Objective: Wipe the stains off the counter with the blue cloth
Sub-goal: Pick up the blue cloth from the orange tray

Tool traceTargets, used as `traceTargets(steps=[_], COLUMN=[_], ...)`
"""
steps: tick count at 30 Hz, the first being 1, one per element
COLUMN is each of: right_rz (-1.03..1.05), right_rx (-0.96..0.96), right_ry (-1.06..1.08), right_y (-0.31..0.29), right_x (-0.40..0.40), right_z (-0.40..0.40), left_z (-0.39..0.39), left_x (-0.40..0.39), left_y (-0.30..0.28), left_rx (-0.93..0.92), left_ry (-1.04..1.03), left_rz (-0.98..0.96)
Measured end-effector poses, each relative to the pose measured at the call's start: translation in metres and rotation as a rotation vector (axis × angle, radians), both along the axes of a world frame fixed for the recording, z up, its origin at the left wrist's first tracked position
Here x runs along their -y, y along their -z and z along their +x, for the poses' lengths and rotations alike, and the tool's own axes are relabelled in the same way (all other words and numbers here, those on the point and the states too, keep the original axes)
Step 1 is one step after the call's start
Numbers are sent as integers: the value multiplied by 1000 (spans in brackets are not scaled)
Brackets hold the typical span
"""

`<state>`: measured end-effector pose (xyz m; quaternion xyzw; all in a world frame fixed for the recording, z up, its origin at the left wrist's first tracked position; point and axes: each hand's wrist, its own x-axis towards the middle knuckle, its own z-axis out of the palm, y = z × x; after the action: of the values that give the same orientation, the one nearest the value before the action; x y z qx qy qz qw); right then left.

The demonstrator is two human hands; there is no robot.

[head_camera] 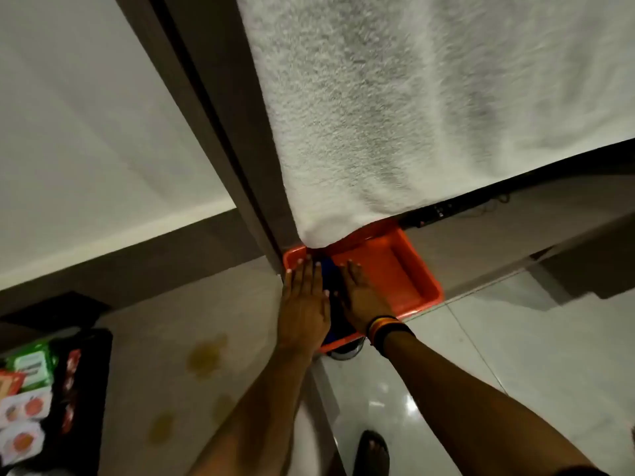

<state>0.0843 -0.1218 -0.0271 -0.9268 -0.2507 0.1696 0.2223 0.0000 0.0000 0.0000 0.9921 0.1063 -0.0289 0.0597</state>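
While I watch, left hand (pixel 304 297) and right hand (pixel 360 293) flat, fingers spread, gripping nothing, pressing dark blue cloth (pixel 330 286) in orange plastic tray (pixel 405 269), yellow stains (pixel 206 355) on beige counter (pixel 165 338) near left.

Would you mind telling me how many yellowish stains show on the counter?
3: a large stain nearest the orange tray, one below it, and one lower left. More may be hidden.
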Motion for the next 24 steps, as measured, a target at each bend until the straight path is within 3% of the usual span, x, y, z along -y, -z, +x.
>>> traceTargets(steps=[9, 13, 16, 24], right_rz=[-171, -130, -125, 104], right_rx=[25, 4, -14, 91], right_ry=[-172, -175, -187, -32], right_y=[46, 47, 37, -47], right_x=[-57, -63, -60, -48], right_z=[8, 11, 15, -29], left_z=[-3, -7, -19, -98], left_x=[-19, -18, -22, -57], left_y=[27, 20, 8, -38], left_rx=[-9, 72, 107, 156], left_ry=[-74, -98, -100, -39], left_rz=[154, 22, -69, -21])
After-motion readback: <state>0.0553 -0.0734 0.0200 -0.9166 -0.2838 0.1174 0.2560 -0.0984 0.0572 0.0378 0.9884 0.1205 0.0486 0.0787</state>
